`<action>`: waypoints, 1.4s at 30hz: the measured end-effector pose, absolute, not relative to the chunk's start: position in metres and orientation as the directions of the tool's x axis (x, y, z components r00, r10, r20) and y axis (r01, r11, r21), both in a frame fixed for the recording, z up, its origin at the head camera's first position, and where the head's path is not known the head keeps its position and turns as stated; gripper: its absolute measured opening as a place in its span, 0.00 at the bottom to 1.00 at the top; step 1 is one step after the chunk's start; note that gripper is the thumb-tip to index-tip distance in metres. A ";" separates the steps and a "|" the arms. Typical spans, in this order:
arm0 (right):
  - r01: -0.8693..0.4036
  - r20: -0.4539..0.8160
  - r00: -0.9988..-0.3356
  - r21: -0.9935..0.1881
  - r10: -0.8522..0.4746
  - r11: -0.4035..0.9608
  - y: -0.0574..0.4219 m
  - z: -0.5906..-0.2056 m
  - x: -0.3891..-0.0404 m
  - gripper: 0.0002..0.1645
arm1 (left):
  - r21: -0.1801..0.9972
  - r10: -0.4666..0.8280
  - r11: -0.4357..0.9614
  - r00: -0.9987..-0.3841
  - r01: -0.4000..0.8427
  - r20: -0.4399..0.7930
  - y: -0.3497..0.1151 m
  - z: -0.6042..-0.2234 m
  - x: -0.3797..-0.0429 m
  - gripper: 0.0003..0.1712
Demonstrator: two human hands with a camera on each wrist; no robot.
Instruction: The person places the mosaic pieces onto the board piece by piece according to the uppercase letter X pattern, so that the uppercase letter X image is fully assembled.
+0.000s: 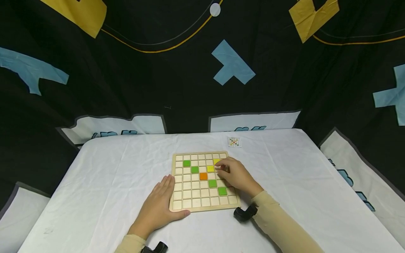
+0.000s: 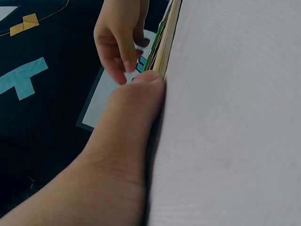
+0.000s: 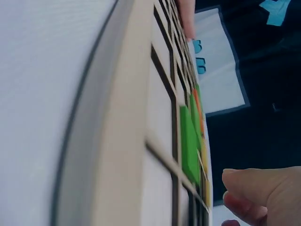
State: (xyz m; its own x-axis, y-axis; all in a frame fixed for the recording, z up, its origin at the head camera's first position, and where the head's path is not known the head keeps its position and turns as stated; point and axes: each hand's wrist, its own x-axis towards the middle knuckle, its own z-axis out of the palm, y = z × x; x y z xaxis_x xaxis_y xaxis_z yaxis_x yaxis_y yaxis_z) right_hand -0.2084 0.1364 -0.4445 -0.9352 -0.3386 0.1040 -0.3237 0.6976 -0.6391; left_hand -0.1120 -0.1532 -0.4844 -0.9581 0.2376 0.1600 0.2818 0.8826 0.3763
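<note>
A square wooden grid board (image 1: 187,207) lies on the table, its cells filled with pale tiles and a few coloured ones. The coloured tiles make crossing diagonals: several green, such as the green tile (image 1: 222,191), an orange tile (image 1: 203,176) in the middle, and a yellow tile (image 1: 210,168) with another yellow tile (image 1: 216,161) beyond it. My left hand (image 1: 157,207) rests along the left edge, fingers straight, thumb at the near edge. Over the right side is my right hand (image 1: 235,174), fingers loosely bent beside the yellow tiles; no piece shows between its thumb and fingers (image 3: 249,183).
Beyond the board's far right corner lies a small card (image 1: 234,142) printed with a coloured grid. White cloth covers the table (image 1: 95,196). A dark curtain (image 1: 177,88) with blue and yellow shapes hangs behind it.
</note>
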 end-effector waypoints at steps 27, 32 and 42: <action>-0.211 0.064 -0.977 -0.476 -0.205 0.854 0.220 -0.455 -0.180 0.24 | 0.393 0.229 0.879 -0.962 0.271 0.151 -0.155 -0.484 -0.109 0.75; -0.186 0.077 -0.983 -0.451 -0.169 0.873 0.213 -0.455 -0.181 0.20 | 0.395 0.229 0.879 -0.963 0.267 0.141 -0.155 -0.482 -0.108 0.75; -0.191 0.087 -0.981 -0.562 -0.173 0.805 0.204 -0.454 -0.188 0.13 | 0.384 0.235 0.883 -0.962 0.271 0.139 -0.154 -0.480 -0.111 0.75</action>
State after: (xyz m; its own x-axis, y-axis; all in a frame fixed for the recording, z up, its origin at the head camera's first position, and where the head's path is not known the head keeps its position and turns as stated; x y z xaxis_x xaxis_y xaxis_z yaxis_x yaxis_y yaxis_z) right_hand -0.1882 0.2043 -0.4538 -0.9811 -0.1727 0.0869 -0.1914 0.8050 -0.5616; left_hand -0.1106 -0.1539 -0.4805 -0.9621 0.2347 0.1391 0.2709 0.8826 0.3842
